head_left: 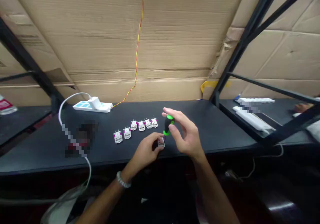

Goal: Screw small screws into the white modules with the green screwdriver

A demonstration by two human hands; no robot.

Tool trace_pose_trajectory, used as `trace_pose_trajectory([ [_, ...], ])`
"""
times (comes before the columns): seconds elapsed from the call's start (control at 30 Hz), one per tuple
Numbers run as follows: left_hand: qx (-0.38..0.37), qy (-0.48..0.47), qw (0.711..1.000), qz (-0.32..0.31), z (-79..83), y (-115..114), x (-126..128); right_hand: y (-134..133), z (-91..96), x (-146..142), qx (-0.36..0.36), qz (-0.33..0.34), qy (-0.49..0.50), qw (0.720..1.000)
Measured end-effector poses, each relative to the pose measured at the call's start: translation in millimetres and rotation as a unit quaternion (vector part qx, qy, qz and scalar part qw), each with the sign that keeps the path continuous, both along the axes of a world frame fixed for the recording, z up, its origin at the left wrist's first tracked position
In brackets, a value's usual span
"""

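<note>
Near the front edge of the black table, my left hand [147, 149] pinches a small white and purple plug-like part [161, 142] against the tabletop. My right hand [185, 130] grips the green and black handle of a screwdriver [169, 124] between thumb and fingers. The screwdriver stands nearly upright over the part; its tip is too small to make out. Left of my hands, several similar white and purple parts with metal prongs stand in a loose row, among them one part [118, 137] at the left end and another part [154, 122] at the right end.
A white power strip [105, 107] with a plugged-in charger [94, 102] lies at the back left. Its white cable [60, 112] hangs over the front edge. A twisted red-yellow wire [137, 50] runs up the cardboard wall. Black metal frames [231, 60] flank the table [200, 117].
</note>
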State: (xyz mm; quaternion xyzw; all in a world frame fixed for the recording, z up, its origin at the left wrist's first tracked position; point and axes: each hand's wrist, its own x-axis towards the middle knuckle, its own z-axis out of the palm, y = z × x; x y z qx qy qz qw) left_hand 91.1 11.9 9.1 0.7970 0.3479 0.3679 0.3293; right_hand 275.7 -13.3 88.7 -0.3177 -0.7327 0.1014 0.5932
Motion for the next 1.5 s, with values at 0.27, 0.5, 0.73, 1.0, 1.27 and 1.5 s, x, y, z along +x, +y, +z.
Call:
trace_pose_trajectory([
  [0.27, -0.001, -0.008, 1.0, 0.0, -3.9, 1.1, -0.1, 2.8, -2.7, 0.9, 0.066, -0.119, -0.02, 0.991],
  [0.5, 0.002, -0.009, 1.0, -0.003, -2.3, 0.4, 0.8, 2.3, -2.1, 0.5, 0.045, -0.108, -0.008, 0.993],
  [0.73, -0.007, -0.007, 1.0, 0.003, 0.7, -0.9, 0.6, 0.8, -1.6, 1.7, 0.003, -0.025, -0.019, 0.999],
  [1.0, -0.005, -0.009, 1.0, 0.005, 1.6, -1.1, 0.5, -2.3, 3.0, 0.5, 0.052, -0.095, -0.039, 0.993],
  [1.27, -0.005, -0.007, 1.0, 0.005, 0.4, -0.7, 0.3, -1.1, 1.4, -0.8, 0.051, -0.114, -0.021, 0.992],
  [1.5, -0.003, -0.018, 1.0, -0.004, -0.4, -0.6, 0.6, -0.9, -3.2, 2.2, 0.012, -0.031, -0.003, 0.999],
])
